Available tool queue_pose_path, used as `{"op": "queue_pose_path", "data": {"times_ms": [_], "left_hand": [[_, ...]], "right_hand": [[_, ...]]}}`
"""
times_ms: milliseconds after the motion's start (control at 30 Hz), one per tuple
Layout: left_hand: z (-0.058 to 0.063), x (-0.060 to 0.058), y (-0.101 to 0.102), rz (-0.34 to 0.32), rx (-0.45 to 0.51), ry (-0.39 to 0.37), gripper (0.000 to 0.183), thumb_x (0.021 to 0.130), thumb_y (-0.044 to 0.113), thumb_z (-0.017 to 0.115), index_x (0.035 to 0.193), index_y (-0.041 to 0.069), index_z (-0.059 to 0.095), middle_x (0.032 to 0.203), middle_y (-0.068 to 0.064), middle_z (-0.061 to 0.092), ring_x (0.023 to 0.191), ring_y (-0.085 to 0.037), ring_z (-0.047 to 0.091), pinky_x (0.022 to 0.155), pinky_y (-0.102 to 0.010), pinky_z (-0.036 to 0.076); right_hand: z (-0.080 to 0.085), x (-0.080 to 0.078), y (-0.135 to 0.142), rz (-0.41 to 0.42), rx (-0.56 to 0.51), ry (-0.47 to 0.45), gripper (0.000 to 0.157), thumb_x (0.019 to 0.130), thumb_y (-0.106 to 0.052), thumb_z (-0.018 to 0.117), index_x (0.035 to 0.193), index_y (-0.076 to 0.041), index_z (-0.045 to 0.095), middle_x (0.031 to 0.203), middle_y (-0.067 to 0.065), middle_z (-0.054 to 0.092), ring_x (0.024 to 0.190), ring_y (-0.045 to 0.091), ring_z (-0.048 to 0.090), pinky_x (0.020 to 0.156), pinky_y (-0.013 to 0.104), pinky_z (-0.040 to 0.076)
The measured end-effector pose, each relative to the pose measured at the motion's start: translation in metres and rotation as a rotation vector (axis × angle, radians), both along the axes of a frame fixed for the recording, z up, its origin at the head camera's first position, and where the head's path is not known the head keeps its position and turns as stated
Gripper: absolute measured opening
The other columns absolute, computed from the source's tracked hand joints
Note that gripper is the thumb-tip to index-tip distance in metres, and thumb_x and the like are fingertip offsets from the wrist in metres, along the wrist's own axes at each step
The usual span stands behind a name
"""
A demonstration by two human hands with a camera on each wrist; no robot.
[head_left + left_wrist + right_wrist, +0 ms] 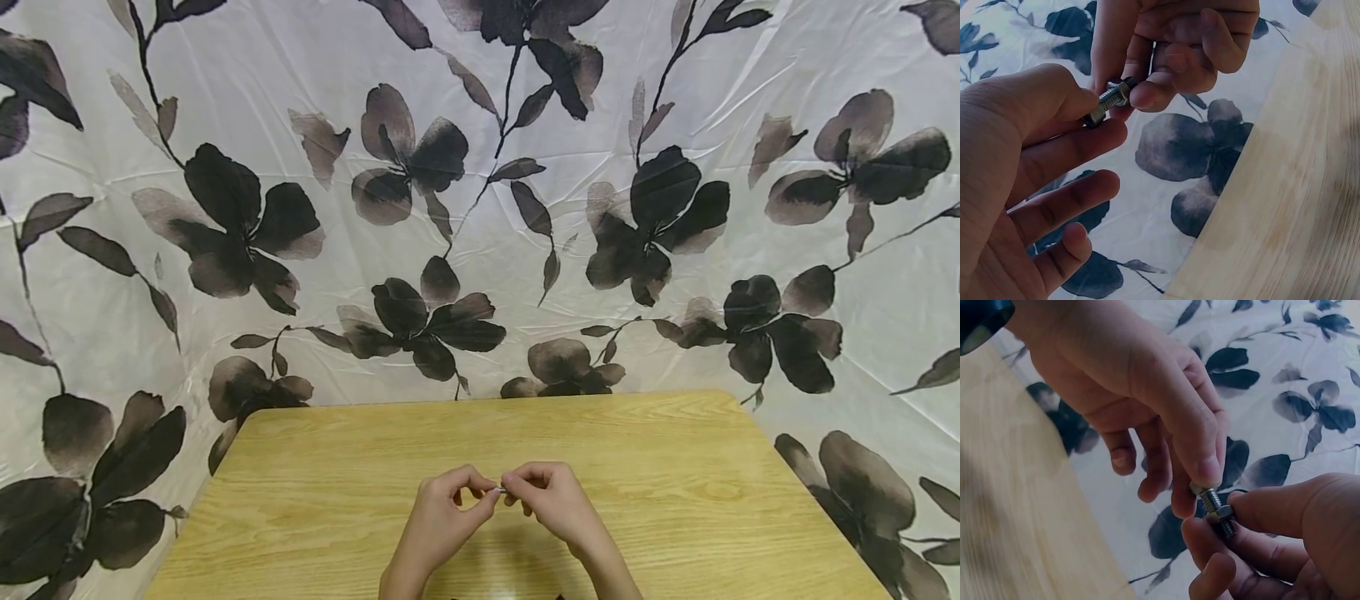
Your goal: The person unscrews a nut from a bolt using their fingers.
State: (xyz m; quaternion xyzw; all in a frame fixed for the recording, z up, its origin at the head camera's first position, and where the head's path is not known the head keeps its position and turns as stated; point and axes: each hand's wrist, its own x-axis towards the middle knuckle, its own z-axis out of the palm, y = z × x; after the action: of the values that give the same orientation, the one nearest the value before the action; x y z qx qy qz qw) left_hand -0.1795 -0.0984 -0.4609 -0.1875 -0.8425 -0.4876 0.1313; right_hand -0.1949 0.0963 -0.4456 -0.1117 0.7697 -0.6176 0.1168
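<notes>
A small metal bolt (1109, 100) bridges the two hands, which meet above the wooden table in the head view. My left hand (446, 517) pinches the bolt's head between thumb and index finger, while its other fingers spread loosely away in the left wrist view. A hex nut (1220, 514) sits on the thread, with the dark threaded end showing beyond it. Around the nut, my right hand (555, 504) has its thumb on one side and a fingertip on the other. Bare thread shows between the nut and the bolt's head.
The wooden table (337, 450) has rounded far corners. Behind it and at both sides hangs a pale cloth (540, 325) with dark printed flowers. A black device (982, 322) is worn on the left wrist.
</notes>
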Motion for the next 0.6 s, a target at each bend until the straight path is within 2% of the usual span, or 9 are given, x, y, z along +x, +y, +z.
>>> {"op": "queue_pose_path", "data": {"times_ms": [200,300,433,500,600], "left_hand": [[0.0011,0.0002,-0.0016,0.025,0.009,0.023,0.016,0.084,0.021,0.075,0.083,0.036,0.068,0.076,0.023,0.065,0.063,0.0,0.053,0.061,-0.024,0.044],[0.002,0.0007,-0.0022,0.033,0.02,0.028,0.018,0.084,0.02,0.075,0.082,0.036,0.067,0.076,0.022,0.064,0.064,-0.001,0.054,0.061,-0.023,0.044],[0.0027,0.0007,-0.0027,0.044,0.027,0.032,0.019,0.084,0.019,0.076,0.082,0.036,0.067,0.077,0.022,0.064,0.065,-0.001,0.053,0.061,-0.022,0.043],[0.0029,0.0004,-0.003,0.05,0.03,0.036,0.02,0.083,0.019,0.076,0.082,0.036,0.067,0.077,0.023,0.064,0.065,-0.001,0.053,0.061,-0.021,0.043],[0.003,0.0003,-0.0034,0.057,0.031,0.045,0.021,0.083,0.018,0.077,0.081,0.037,0.066,0.078,0.023,0.065,0.064,-0.002,0.053,0.06,-0.021,0.043]], "right_hand": [[0.0046,0.0025,-0.003,-0.01,-0.036,0.034,0.022,0.091,-0.022,0.068,0.105,-0.005,0.07,0.099,0.011,0.069,0.07,0.015,0.057,0.063,0.028,0.049],[0.0069,0.0044,-0.0041,-0.01,-0.067,0.049,0.021,0.088,-0.017,0.071,0.106,-0.007,0.069,0.104,0.012,0.067,0.069,0.015,0.059,0.064,0.028,0.05],[0.0074,0.005,-0.0045,-0.013,-0.103,0.084,0.025,0.087,-0.009,0.071,0.111,-0.009,0.067,0.113,0.013,0.065,0.082,0.017,0.062,0.069,0.028,0.051],[0.0073,0.0048,-0.0041,-0.032,-0.102,0.09,0.025,0.089,-0.011,0.069,0.114,-0.01,0.067,0.114,0.012,0.065,0.088,0.018,0.062,0.069,0.028,0.05],[0.0073,0.0046,-0.0029,-0.038,-0.077,0.047,0.025,0.092,-0.024,0.066,0.112,-0.009,0.068,0.106,0.011,0.067,0.083,0.018,0.062,0.06,0.025,0.046]]}}
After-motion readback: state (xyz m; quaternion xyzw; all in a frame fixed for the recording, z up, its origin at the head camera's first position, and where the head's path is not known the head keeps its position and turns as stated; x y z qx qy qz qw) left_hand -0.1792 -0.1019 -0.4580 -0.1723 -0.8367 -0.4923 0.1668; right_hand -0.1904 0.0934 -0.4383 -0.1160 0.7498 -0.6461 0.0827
